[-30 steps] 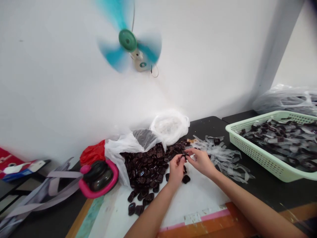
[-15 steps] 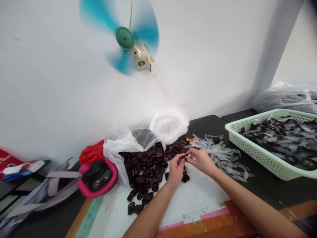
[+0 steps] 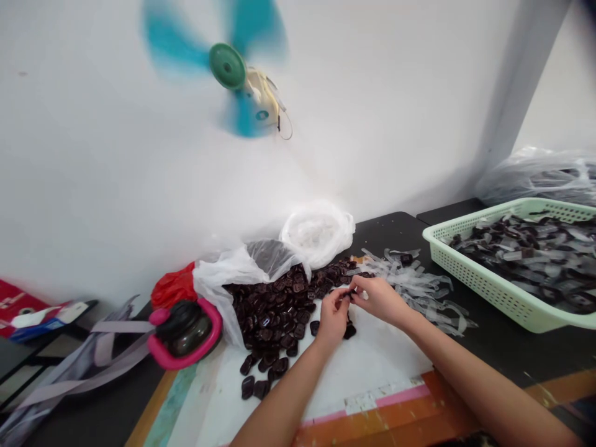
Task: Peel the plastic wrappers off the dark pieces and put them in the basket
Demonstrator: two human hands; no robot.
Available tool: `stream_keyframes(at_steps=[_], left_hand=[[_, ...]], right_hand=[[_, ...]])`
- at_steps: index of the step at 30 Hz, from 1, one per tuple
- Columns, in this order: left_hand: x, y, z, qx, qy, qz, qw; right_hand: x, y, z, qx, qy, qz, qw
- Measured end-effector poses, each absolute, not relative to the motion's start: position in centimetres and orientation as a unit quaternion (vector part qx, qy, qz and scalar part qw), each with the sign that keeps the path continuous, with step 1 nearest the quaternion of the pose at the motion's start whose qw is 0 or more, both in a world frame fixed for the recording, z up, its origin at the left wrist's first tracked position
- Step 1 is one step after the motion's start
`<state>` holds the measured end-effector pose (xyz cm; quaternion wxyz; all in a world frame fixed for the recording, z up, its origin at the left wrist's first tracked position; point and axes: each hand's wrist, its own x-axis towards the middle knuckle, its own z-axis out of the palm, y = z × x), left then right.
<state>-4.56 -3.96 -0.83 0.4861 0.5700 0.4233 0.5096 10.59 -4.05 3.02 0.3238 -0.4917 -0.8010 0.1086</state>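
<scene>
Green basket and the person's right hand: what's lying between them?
In the head view, a loose heap of clear plastic strips lies on the black table, between the right hand and the green basket.

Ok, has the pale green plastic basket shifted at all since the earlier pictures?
No. The pale green plastic basket keeps its place against the black tabletop; both only sit slightly higher in the view, so the camera moved, not the basket.

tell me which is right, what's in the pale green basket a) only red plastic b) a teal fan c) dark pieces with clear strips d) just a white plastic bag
c, the pale green plastic basket holds a heap of dark pieces with clear strips spread across it.
</scene>
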Motion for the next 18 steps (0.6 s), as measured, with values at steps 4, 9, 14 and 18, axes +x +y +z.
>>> stream_keyframes(at_steps=[4,9,14,18], left_hand=[[-4.6,-4.2,-0.3,0.583,0.421,0.505,0.478],[-4.4,-4.2,-0.1,0.569,0.425,0.517,0.478],[-4.2,-4.2,-0.2,0.551,0.425,0.529,0.485],[-4.4,-4.3,0.0,0.542,0.433,0.534,0.483]], right_hand=[[10.3,-4.1,3.0,-0.517,-0.791,0.088,0.316],[9.5,-4.3,2.4,-0.543,-0.774,0.013,0.326],[9.4,-4.3,2.1,-0.533,-0.764,0.019,0.363],[9.7,-4.0,2.4,-0.472,-0.765,0.133,0.419]])
